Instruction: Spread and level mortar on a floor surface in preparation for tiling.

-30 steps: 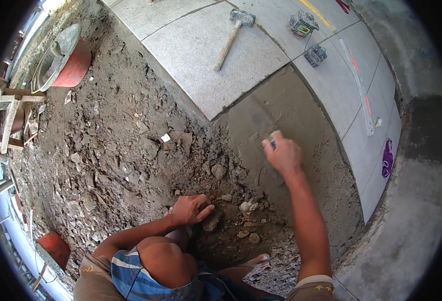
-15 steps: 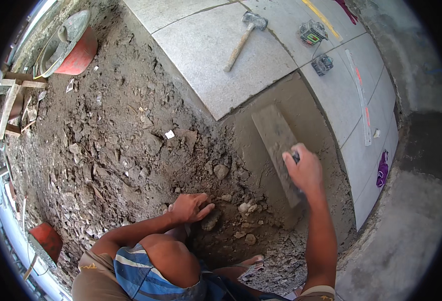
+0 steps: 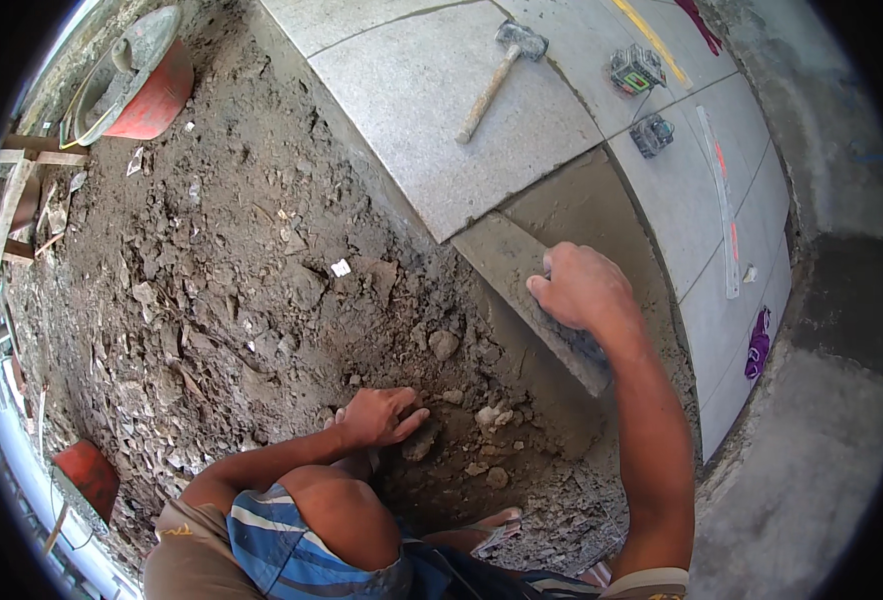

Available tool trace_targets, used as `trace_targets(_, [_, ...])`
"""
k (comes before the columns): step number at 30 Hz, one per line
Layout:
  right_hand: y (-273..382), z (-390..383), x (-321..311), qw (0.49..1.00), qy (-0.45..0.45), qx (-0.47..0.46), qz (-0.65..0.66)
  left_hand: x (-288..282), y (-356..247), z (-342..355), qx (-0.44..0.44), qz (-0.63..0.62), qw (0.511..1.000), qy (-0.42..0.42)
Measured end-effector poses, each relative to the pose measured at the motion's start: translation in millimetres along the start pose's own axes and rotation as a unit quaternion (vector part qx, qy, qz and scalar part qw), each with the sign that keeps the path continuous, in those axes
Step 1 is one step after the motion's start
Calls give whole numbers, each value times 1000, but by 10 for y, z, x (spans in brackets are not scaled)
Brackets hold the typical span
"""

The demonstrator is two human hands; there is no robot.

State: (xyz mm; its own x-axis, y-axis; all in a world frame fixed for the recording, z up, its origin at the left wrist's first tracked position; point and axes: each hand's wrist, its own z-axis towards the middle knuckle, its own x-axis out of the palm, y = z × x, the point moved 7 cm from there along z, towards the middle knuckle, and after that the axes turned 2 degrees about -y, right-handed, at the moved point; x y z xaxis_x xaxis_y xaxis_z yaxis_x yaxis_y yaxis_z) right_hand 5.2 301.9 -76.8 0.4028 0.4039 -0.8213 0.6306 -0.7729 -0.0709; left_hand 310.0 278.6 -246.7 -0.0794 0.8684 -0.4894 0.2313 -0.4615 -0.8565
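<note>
The right hand (image 3: 583, 287) grips a long, rectangular, mortar-smeared float (image 3: 506, 262), seemingly laid flat so its face bears evenly on wet grey mortar (image 3: 583, 200); the left hand (image 3: 379, 416) hangs loosely unclenched beside a brown stone (image 3: 421, 441).

Under the right hand (image 3: 586, 288), the flat float (image 3: 511, 270) has a matt, mortar-smeared face; the wet mortar (image 3: 583, 200) around it looks smooth and dull. Beyond that hand, the pale tiles (image 3: 431, 110) are matt and finely mottled, and the mallet (image 3: 489, 95) has a worn wooden handle. Around the left hand (image 3: 381, 416), the soil (image 3: 231, 270) is rough and clumpy. Well right of both hands, there is crumpled purple cloth (image 3: 758, 345) and matt grey concrete (image 3: 821, 430).
</note>
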Motion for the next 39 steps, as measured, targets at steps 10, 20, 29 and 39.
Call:
trace_targets(10, [247, -147, 102, 998, 68, -6, 17, -40, -39, 9, 10, 8, 1000, -9])
trace_targets(20, [-390, -46, 119, 997, 10, 55, 56, -106, -131, 39, -8, -4, 1000, 4])
trace_targets(29, [-63, -171, 269, 999, -17, 9, 27, -85, -46, 27, -3, -34, 999, -1])
trace_targets(39, [-1099, 621, -123, 997, -35, 67, 16, -107, -61, 63, -15, -31, 999, 3])
